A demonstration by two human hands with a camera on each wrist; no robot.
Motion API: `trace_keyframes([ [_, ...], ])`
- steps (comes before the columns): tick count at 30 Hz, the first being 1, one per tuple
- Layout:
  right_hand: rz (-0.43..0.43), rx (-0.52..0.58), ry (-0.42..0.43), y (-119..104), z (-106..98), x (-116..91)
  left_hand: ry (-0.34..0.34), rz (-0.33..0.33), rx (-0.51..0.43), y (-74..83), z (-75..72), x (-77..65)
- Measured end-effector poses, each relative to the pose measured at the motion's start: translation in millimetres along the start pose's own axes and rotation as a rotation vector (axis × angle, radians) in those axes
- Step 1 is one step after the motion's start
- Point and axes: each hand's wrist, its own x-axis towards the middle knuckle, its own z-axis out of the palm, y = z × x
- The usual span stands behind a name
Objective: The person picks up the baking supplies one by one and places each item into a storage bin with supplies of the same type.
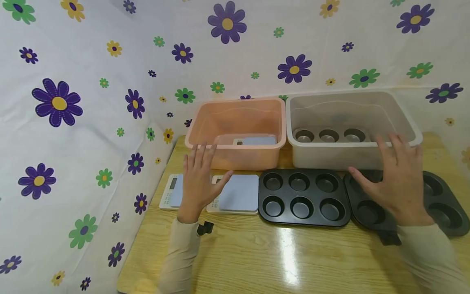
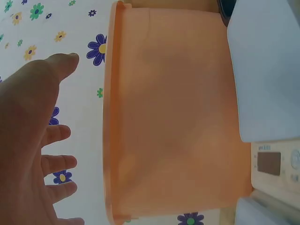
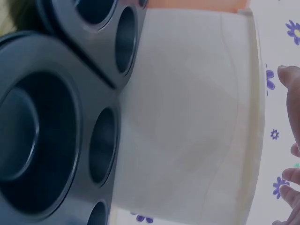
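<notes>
My left hand hovers, fingers spread, over two white kitchen scales, partly covering the left scale; the other scale lies just to its right. With fingers extended, my right hand is above the right muffin tin and hides part of it. Another dark muffin tin sits between the hands. Neither hand holds anything. In the left wrist view the left hand shows thumb and fingers apart, beside the orange bin. The right wrist view catches only part of the right hand.
Behind the scales stands the orange bin, with another scale inside. Right of it is a beige bin containing a muffin tin. The wooden table meets flowered cloth at the back and left.
</notes>
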Motion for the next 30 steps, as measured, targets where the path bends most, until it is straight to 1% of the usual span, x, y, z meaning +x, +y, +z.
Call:
trace_keyframes([
  [3, -0.013, -0.012, 0.018, 5.1, -3.3, -4.6, 0.003, -0.012, -0.004, -7.3, -0.2, -3.8],
  [7, 0.017, -0.014, 0.033, 10.4, -8.3, -12.8, 0.028, -0.015, -0.009, -17.1, 0.5, -5.4],
  [10, 0.071, -0.006, 0.024, 14.9, -12.7, -22.2, 0.032, -0.022, -0.006, -24.0, 2.1, -4.5],
  [14, 0.148, -0.012, -0.015, 22.7, -18.9, -36.4, 0.039, -0.028, -0.01, -32.5, 5.6, -3.3],
  [18, 0.23, -0.028, -0.06, 31.0, -22.9, -47.5, 0.071, -0.032, -0.019, -40.7, 8.4, -5.3],
  [21, 0.257, -0.037, -0.065, 37.8, -25.1, -52.2, 0.1, -0.031, -0.017, -46.1, 8.5, -6.7],
  [23, 0.256, -0.042, -0.05, 42.8, -27.1, -54.0, 0.116, -0.033, -0.013, -49.0, 7.7, -6.7],
  [25, 0.239, -0.056, -0.012, 47.9, -29.4, -55.0, 0.13, -0.036, -0.007, -51.8, 6.9, -6.4],
  [28, 0.247, -0.073, 0.028, 54.0, -34.0, -56.1, 0.14, -0.05, 0.007, -56.7, 5.6, -6.3],
  [30, 0.268, -0.078, 0.041, 56.8, -36.9, -56.6, 0.134, -0.062, 0.01, -59.7, 4.1, -6.9],
])
